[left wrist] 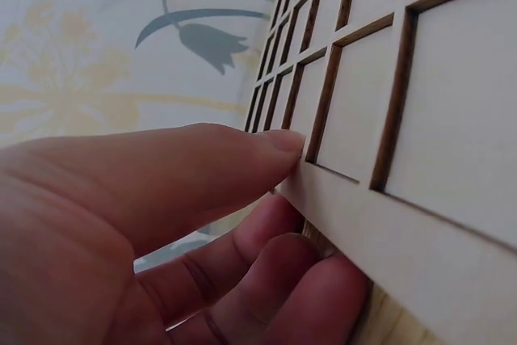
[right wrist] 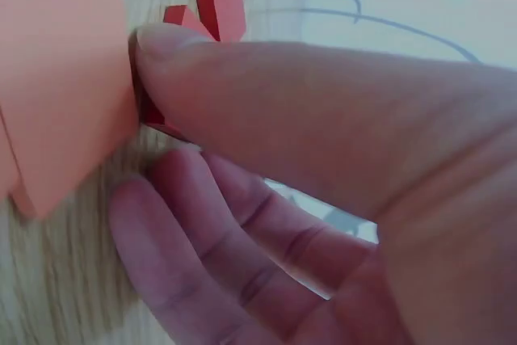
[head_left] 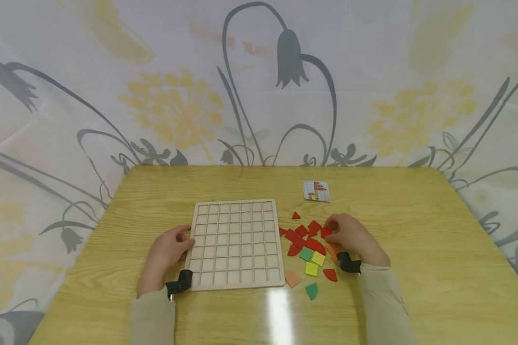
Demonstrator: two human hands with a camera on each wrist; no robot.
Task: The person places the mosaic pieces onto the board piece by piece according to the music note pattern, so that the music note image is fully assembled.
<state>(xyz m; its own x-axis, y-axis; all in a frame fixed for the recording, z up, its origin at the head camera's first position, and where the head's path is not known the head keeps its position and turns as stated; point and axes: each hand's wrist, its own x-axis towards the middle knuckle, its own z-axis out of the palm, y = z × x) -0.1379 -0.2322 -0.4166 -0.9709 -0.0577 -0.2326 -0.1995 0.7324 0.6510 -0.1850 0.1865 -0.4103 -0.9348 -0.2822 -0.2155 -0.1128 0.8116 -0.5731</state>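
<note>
A pale wooden grid board [head_left: 236, 244] lies left of the middle of the table. My left hand [head_left: 165, 254] holds its left edge; in the left wrist view the thumb [left wrist: 218, 155] lies on the rim and the other fingers curl at the side below it. Right of the board, my right hand [head_left: 355, 238] pinches a red piece [head_left: 325, 232] at the edge of a pile of red tiles [head_left: 294, 237]. In the right wrist view the thumb [right wrist: 242, 94] hides most of that piece, and an orange tile [right wrist: 65, 78] lies close by.
Nearer the front are yellow squares [head_left: 311, 269], a green square [head_left: 305, 254], a salmon square [head_left: 292, 279], a red quarter-round [head_left: 330, 274] and a green one [head_left: 311, 291]. A small pattern card [head_left: 316, 191] lies behind the pile. Flowered cloth [head_left: 259, 96] hangs behind the table.
</note>
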